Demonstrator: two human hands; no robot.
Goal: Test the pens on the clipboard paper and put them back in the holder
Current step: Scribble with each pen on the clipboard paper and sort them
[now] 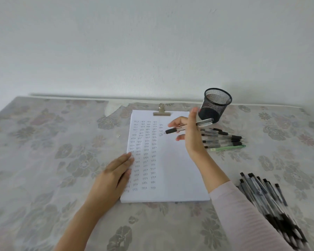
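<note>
Holding a ballpoint pen (172, 131) in the right hand (190, 134), head view. Fingers are loosely curled round the clear barrel, the index finger sticks up, and the tip points left at the short rightmost column of marks. Whether the tip touches the sheet is unclear.

The left hand (114, 173) lies flat, fingers straight, pressing the left edge of the clipboard paper (176, 169). The hands are well apart.

Handling, judged:
- The pen is light, stiff and slim, with a smooth plastic barrel that is likely slippery.
- The black rubber sleeve near the tip is the best place to pinch it for writing.
- For the drop into the holder, a mid-barrel hold would probably suit better.
- The paper is thin and floppy, so it needs the flat hand to stop it creeping.

Materials:
- The mesh pen holder (216, 104) is black wire, round and open-topped. It stands upright at the far right corner of the sheet and looks light, so it could tip if knocked.
- A metal clip (161, 112) sits at the far edge of the sheet. The board itself is hidden.
- A row of pens (223, 139) lies right of the sheet, near the holder, with one green pen (228, 148) nearest.
- A blurred pile of pens (261, 192) lies near right.
- The floral tablecloth (43, 142) is soft, woven and slightly wrinkled.
</note>
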